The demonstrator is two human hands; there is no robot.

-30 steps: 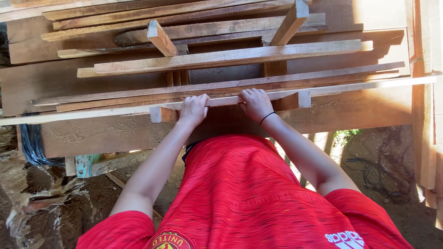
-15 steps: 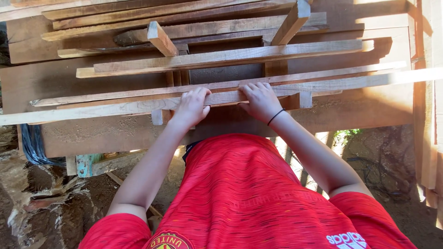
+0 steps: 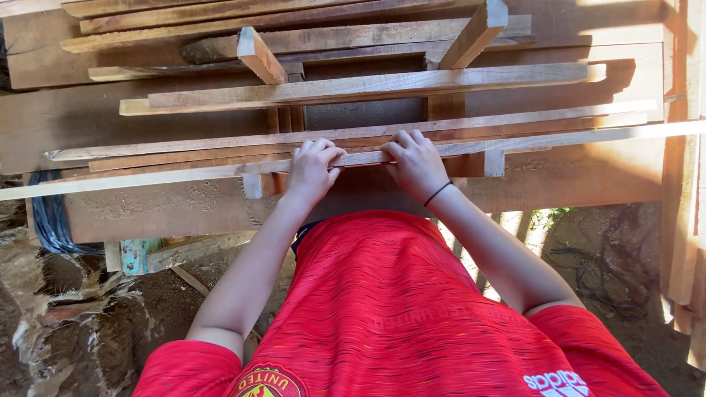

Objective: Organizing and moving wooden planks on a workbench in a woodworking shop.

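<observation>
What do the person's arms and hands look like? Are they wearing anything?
Both arms are bare below short red sleeves of a red shirt. The right hand has a thin black band around its wrist. The left hand wears nothing, no gloves.

Coiled blue cable [image 3: 48,220], perhaps hose, beside bark scraps [image 3: 66,301].

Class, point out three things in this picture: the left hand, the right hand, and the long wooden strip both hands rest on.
left hand [image 3: 312,167], head view, back of the hand.
right hand [image 3: 415,165], head view, back of the hand.
strip [image 3: 147,177], head view, bare stretch left of the hands.
</observation>
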